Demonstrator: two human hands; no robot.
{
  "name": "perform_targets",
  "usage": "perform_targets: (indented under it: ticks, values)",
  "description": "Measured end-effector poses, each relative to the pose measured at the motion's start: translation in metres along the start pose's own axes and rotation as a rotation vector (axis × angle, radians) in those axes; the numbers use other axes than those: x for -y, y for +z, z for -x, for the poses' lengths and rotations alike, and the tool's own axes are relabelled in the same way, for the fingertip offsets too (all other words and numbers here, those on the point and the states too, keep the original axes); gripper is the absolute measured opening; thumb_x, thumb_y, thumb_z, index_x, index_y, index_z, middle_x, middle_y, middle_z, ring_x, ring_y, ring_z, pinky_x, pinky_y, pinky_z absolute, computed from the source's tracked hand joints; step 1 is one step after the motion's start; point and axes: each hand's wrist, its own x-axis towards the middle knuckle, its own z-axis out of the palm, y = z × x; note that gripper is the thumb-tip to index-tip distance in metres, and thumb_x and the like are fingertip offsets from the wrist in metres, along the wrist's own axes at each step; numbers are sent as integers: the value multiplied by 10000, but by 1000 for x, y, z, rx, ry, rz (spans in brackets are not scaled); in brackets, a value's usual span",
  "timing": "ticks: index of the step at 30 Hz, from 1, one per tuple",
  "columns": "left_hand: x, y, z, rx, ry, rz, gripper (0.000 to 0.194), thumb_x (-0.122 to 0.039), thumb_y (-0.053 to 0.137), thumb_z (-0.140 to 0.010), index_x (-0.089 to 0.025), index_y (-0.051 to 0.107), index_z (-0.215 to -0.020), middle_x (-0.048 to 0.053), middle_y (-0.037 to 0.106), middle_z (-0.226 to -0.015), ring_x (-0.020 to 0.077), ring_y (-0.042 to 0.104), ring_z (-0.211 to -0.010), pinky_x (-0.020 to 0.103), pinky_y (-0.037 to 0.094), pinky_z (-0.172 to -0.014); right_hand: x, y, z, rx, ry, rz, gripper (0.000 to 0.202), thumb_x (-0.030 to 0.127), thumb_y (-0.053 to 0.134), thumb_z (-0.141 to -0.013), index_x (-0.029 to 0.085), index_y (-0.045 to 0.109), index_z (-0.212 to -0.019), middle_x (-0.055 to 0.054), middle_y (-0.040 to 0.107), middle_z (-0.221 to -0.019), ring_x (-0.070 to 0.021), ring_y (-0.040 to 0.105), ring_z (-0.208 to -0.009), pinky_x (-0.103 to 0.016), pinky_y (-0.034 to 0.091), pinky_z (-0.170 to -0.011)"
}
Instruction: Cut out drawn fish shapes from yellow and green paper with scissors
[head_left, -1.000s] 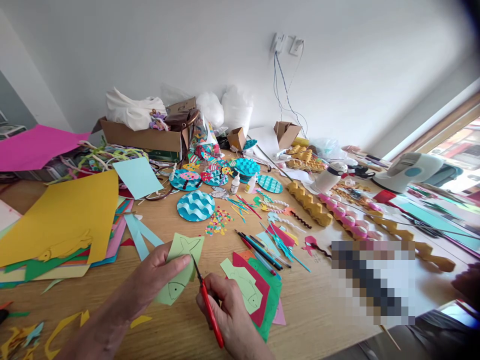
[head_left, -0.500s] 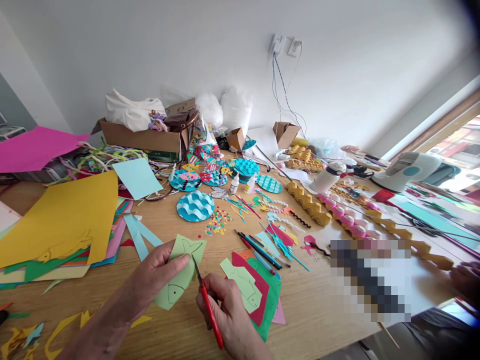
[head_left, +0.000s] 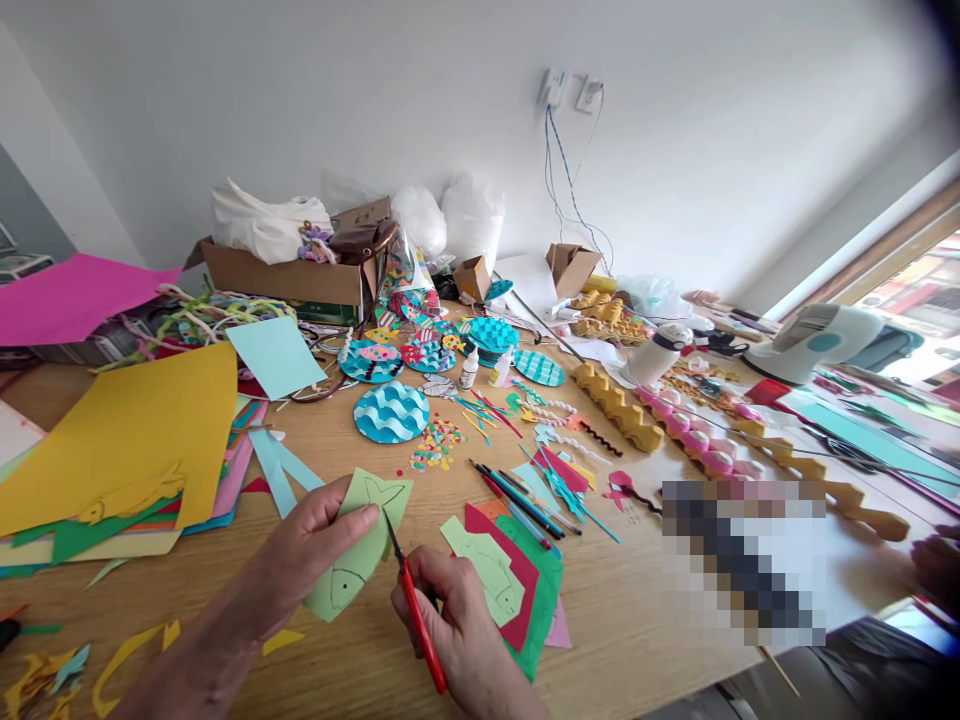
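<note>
My left hand (head_left: 324, 530) pinches a light green sheet of paper (head_left: 358, 580) between thumb and fingers. A fish is drawn on it in dark line, tail at the top, head and eye at the bottom. My right hand (head_left: 457, 610) is closed on red-handled scissors (head_left: 418, 617). Their dark blades point up and touch the paper's right side, just below the drawn tail. Right of my right hand, another light green piece with a fish drawing (head_left: 487, 570) lies on red paper (head_left: 527, 605) and green paper (head_left: 551, 610).
Pens (head_left: 517, 497) and paper strips lie beyond my hands. Blue wavy discs (head_left: 391, 411), confetti (head_left: 437, 440) and glue bottles (head_left: 469, 369) stand farther back. Yellow paper (head_left: 172, 430) is at left, yellow scraps (head_left: 124, 660) at lower left. At far right is another person's hand (head_left: 937, 560).
My hands, the scissors and the green paper hold almost the same position; the paper's lower end has shifted slightly left. The other person's hand at far right has moved a little.
</note>
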Motion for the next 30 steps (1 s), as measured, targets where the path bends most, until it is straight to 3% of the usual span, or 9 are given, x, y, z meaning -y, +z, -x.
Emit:
perform_targets:
  ticks: [7,14,23,30]
  values:
    - [-4,3,2,-10,-22,36,222,-400,708,-692,-191,634,-678,-49,541,-563,118,446,-514,216,352,-484,2,-1,-1,6,3,-14,430,462,507,-940,197,388,-624,66,352,-526,-88,309,-496,-218,239,-469]
    - [-12,13,8,-101,6,99,190,-362,692,-695,-199,625,-625,-59,541,-530,110,428,-501,203,313,-470,2,-2,-2,18,5,-23,429,464,521,-938,194,405,-626,61,364,-529,-86,314,-487,-224,220,-454]
    - [-13,-2,-2,43,-16,131,263,-393,746,-693,-186,594,-633,-76,483,-540,82,400,-497,169,338,-460,7,-3,-4,23,-7,-25,407,389,546,-926,189,384,-610,60,349,-537,-85,311,-509,-217,224,-471]
    - [-10,10,-2,-18,-104,348,259,-357,774,-668,-203,566,-690,-86,524,-532,83,457,-479,176,408,-472,2,4,-4,71,102,-246,355,408,509,-915,196,428,-642,54,430,-524,-85,376,-478,-194,287,-459]
